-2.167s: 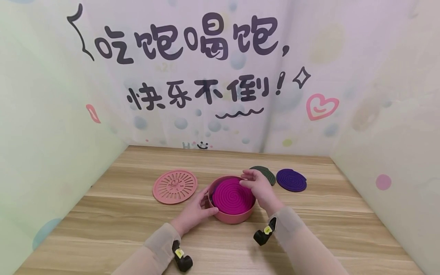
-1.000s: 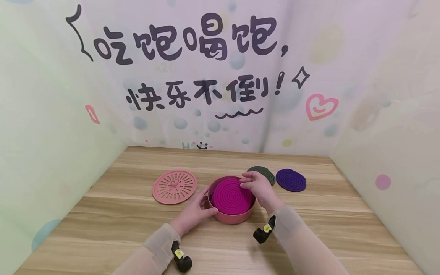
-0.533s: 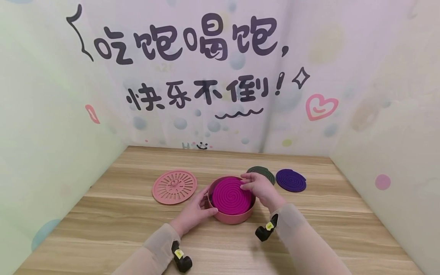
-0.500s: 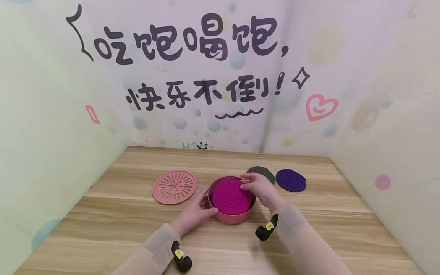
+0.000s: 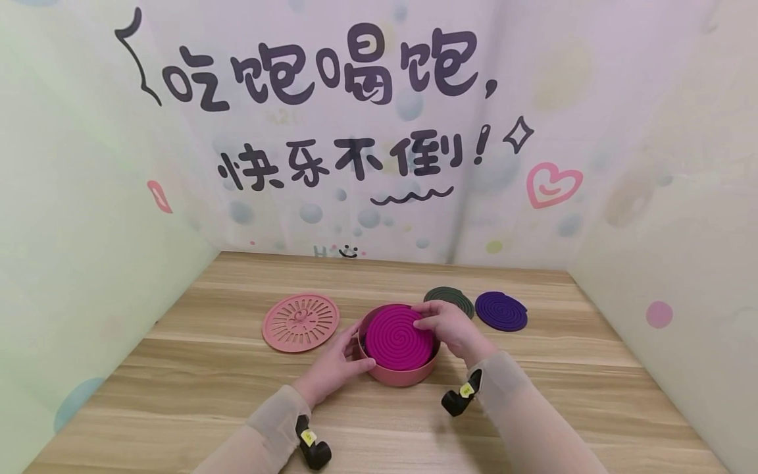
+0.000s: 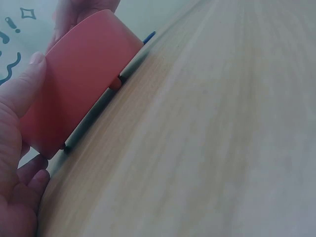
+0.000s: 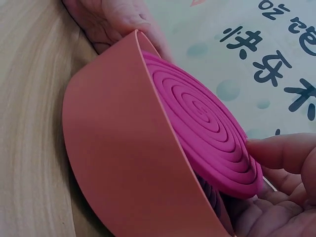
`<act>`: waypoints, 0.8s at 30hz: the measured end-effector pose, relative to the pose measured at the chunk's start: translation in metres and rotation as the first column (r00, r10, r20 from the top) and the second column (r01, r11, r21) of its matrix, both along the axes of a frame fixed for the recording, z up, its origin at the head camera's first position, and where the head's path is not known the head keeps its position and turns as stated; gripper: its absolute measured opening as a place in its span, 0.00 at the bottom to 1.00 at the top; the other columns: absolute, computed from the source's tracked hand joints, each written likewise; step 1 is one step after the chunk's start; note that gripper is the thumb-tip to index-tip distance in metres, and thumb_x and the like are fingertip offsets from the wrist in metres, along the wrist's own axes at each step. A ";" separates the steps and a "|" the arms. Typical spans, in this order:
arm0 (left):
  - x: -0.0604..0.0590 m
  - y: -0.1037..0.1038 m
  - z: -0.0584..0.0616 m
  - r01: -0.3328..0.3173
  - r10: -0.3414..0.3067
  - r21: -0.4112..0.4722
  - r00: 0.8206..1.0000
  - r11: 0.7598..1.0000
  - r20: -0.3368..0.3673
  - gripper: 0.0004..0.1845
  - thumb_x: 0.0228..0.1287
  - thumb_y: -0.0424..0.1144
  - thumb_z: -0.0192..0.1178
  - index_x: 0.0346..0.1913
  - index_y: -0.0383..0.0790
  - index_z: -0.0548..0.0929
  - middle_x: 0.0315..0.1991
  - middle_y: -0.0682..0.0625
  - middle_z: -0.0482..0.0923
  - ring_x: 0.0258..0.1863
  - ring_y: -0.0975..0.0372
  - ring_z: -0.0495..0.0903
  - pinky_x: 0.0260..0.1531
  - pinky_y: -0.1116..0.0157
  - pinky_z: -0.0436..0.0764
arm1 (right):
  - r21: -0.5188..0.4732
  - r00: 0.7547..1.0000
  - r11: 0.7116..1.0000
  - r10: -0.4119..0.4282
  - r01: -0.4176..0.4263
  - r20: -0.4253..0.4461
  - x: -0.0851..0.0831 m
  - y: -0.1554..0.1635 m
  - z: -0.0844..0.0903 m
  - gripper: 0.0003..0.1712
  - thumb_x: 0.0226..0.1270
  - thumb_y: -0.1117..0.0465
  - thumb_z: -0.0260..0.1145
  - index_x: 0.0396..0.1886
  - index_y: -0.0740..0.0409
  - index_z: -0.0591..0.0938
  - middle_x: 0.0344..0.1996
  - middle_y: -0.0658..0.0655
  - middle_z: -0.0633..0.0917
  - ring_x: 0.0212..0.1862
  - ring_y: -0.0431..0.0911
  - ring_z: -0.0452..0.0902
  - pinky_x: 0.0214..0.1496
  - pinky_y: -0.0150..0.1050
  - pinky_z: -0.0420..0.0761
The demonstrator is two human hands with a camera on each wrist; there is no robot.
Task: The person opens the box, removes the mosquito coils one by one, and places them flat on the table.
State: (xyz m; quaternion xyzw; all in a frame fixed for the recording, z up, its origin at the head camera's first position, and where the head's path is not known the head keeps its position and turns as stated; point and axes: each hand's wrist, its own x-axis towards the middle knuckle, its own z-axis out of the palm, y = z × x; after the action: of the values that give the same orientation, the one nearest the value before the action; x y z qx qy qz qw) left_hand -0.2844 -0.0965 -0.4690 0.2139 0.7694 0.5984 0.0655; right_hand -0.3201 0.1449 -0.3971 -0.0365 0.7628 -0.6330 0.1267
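Observation:
A round, deep pink box [image 5: 398,377] stands on the wooden table, and my left hand [image 5: 333,367] grips its left side, thumb in front and fingers round the back. Inside lies a magenta spiral coil [image 5: 398,337], shaped like a mosquito coil. The right wrist view shows this magenta coil [image 7: 197,118] tilted, one edge raised above the rim. At that edge my right hand [image 5: 453,329] pinches it, thumb on top and fingers beneath. Under it a darker coil [image 7: 210,195] partly shows. Small feet [image 6: 115,83] lift the box's base off the table.
A pink slotted lid [image 5: 301,322] lies on the table left of the box. Behind my right hand is a dark green coil [image 5: 451,297], partly covered. A purple coil [image 5: 501,311] lies farther right. Fabric walls [image 5: 331,224] enclose the table's back and sides.
My right hand has shifted slightly, its fingers closing in on the magenta coil's upper right edge. My left hand and the box have stayed in place.

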 end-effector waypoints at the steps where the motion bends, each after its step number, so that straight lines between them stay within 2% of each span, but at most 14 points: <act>1: 0.001 0.000 0.002 0.004 -0.004 0.005 1.000 1.000 0.004 0.42 0.49 0.46 0.62 0.65 0.51 0.50 0.62 0.47 0.53 0.57 0.54 0.59 0.52 0.59 0.63 | -0.007 1.000 1.000 0.007 -0.007 0.007 0.000 0.000 0.000 0.19 0.49 0.71 0.62 0.45 0.62 0.75 0.36 0.58 0.77 0.31 0.45 0.74 0.30 0.36 0.75; 8: 0.014 0.001 0.023 0.021 -0.022 0.019 0.999 1.000 0.025 0.42 0.51 0.41 0.61 0.66 0.43 0.48 0.62 0.41 0.51 0.58 0.50 0.57 0.53 0.55 0.61 | -0.087 0.998 0.996 0.029 -0.024 0.055 0.003 -0.001 -0.001 0.24 0.50 0.72 0.61 0.50 0.60 0.71 0.37 0.60 0.75 0.32 0.45 0.75 0.28 0.39 0.77; 10: 0.016 0.001 0.026 0.021 -0.021 0.010 0.999 1.000 0.025 0.42 0.51 0.41 0.61 0.66 0.43 0.48 0.62 0.41 0.50 0.58 0.50 0.57 0.53 0.55 0.61 | -0.106 0.998 0.994 0.024 -0.017 0.062 0.003 0.000 -0.002 0.26 0.50 0.73 0.61 0.52 0.59 0.69 0.38 0.60 0.75 0.32 0.46 0.74 0.29 0.39 0.77; 15: 0.017 0.001 0.027 0.009 -0.009 -0.009 1.000 1.000 0.030 0.42 0.51 0.42 0.61 0.66 0.43 0.48 0.62 0.41 0.50 0.58 0.50 0.57 0.53 0.56 0.61 | -0.143 0.998 0.990 0.009 0.001 0.069 0.003 0.001 -0.004 0.30 0.49 0.75 0.61 0.53 0.56 0.66 0.40 0.60 0.74 0.35 0.47 0.73 0.30 0.39 0.76; 21: 0.016 0.001 0.026 0.004 -0.004 -0.004 1.000 1.000 0.029 0.42 0.51 0.42 0.62 0.66 0.43 0.49 0.63 0.41 0.49 0.58 0.50 0.57 0.53 0.56 0.61 | -0.157 0.997 0.986 0.067 -0.060 0.040 0.004 0.002 -0.005 0.27 0.49 0.74 0.61 0.52 0.60 0.68 0.40 0.61 0.75 0.34 0.47 0.75 0.31 0.40 0.77; 24: 0.015 0.001 0.026 0.008 -0.008 0.002 0.999 1.000 0.032 0.42 0.51 0.42 0.62 0.66 0.44 0.49 0.63 0.41 0.50 0.58 0.50 0.57 0.53 0.56 0.61 | -0.153 0.995 0.984 0.093 -0.086 0.037 0.011 0.000 0.004 0.28 0.51 0.74 0.60 0.54 0.62 0.67 0.42 0.62 0.74 0.34 0.46 0.75 0.32 0.39 0.77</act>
State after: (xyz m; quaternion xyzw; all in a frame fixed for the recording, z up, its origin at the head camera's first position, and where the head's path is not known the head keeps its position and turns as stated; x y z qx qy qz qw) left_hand -0.2691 -0.0952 -0.4434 0.2076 0.7669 0.6020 0.0801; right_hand -0.3095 0.1449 -0.3936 -0.0663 0.7072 -0.6834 0.1688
